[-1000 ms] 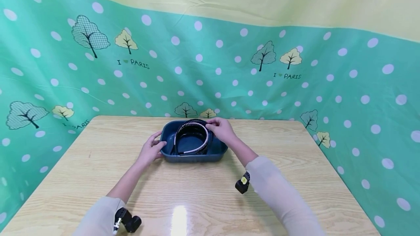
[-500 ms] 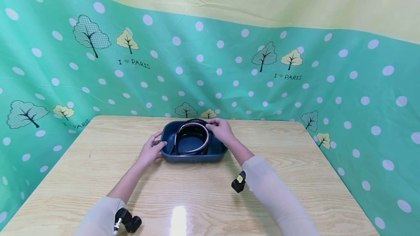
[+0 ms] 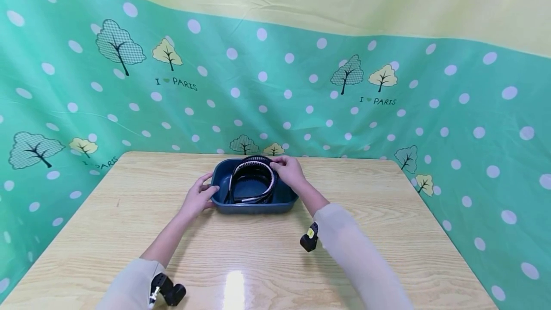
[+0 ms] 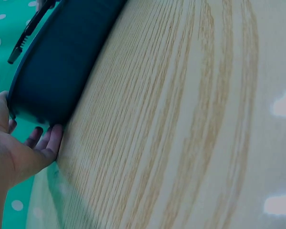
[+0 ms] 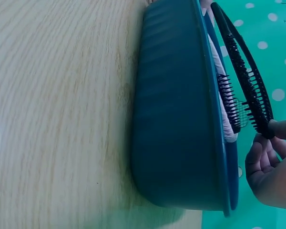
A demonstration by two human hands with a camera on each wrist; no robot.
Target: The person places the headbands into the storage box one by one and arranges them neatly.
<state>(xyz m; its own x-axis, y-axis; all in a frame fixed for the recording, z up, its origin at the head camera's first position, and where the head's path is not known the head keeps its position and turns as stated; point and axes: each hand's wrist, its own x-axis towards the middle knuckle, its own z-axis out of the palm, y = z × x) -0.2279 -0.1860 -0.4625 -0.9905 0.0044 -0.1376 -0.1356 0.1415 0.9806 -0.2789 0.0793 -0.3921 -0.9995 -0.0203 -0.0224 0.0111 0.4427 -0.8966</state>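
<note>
A dark blue plastic basin [image 3: 258, 209] stands near the back of the table. My left hand [image 3: 197, 197] holds its left end, with the thumb at the rim and the other fingers low on the outer wall. Over the basin's right side, my right hand [image 3: 289, 171] pinches a black toothed headband [image 5: 238, 64] between thumb and fingers. In the right wrist view this headband rises above the rim, tilted. A headband with a whitish band [image 5: 229, 125] and black teeth shows just behind the rim. The basin's wall hides the lower parts of the headbands there.
The basin rests on a light wood-grain table [image 3: 258, 252]. Behind it hangs a green and yellow cloth [image 3: 301, 71] with dots and trees, close to the table's back edge. Each sleeve carries a small black camera, such as the right wrist camera [image 3: 308, 238].
My right forearm and sleeve have swung slightly left, while the fingers keep their pinch on the headband. The left hand and the basin stay where they were.
</note>
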